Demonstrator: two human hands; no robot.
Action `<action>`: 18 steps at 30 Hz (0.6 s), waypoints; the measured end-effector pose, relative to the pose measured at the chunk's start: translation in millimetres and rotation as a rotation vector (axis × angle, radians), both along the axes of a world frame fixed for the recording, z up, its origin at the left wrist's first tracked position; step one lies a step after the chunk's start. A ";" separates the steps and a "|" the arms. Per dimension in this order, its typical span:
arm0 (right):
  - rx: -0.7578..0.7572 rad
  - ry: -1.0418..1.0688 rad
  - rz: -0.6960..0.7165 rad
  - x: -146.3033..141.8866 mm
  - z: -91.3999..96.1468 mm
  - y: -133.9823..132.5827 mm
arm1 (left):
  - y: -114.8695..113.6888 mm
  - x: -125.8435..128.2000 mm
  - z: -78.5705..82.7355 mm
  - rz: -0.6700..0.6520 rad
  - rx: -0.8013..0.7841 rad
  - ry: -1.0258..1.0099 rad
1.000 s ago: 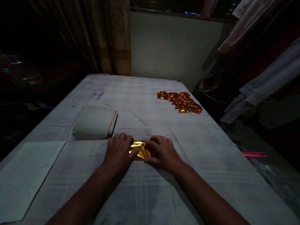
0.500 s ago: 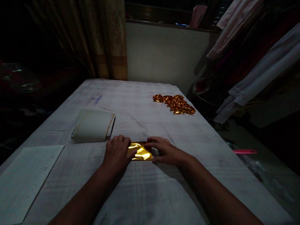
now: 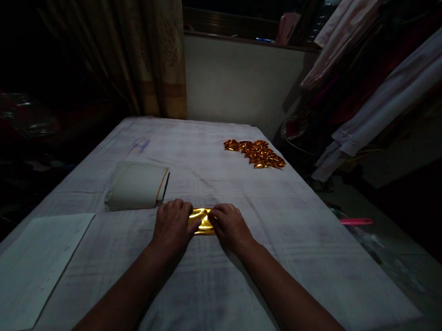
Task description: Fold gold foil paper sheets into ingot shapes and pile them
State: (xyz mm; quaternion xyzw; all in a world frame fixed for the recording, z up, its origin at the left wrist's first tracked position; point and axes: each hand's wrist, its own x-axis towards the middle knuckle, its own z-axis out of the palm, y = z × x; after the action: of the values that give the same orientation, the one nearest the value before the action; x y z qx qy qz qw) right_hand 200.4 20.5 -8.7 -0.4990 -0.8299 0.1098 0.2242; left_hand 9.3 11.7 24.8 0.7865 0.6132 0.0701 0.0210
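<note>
A shiny gold foil sheet (image 3: 202, 221) lies on the white cloth-covered table (image 3: 277, 226), pinned between both of my hands. My left hand (image 3: 172, 224) presses its left end with fingers curled down onto it. My right hand (image 3: 228, 226) covers its right end, fingers bent and pressing the foil flat. Only a small gold patch shows between the two hands.
A pile of several folded gold foil pieces (image 3: 256, 153) sits at the far right of the table. A folded white cloth (image 3: 136, 186) lies left of my hands, a white paper sheet (image 3: 26, 267) at the near left. Hanging clothes (image 3: 374, 84) and a curtain (image 3: 149, 50) flank the table.
My right hand has slid left over the foil, closing in on the left hand, so less gold shows. The left hand has stayed put.
</note>
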 end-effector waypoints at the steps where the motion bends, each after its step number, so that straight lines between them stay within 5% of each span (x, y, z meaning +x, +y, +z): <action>1: 0.017 0.012 -0.001 1.3 -3.1 -1.1 | -0.7 1.3 -0.5 -0.005 0.029 -0.008; 6: 0.047 0.053 -0.004 2.3 -12.5 -2.6 | -6.5 16.2 -4.8 -0.021 0.145 -0.048; 18: -0.012 0.077 -0.022 2.1 -10.9 -1.1 | -15.3 23.6 -20.8 0.073 0.099 -0.128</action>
State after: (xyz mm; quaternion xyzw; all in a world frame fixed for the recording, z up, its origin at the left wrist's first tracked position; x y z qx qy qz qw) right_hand 202.5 19.4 -19.6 -0.5046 -0.8145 0.1313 0.2543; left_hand 32.9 -3.7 3.9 0.7575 0.6348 0.1513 0.0188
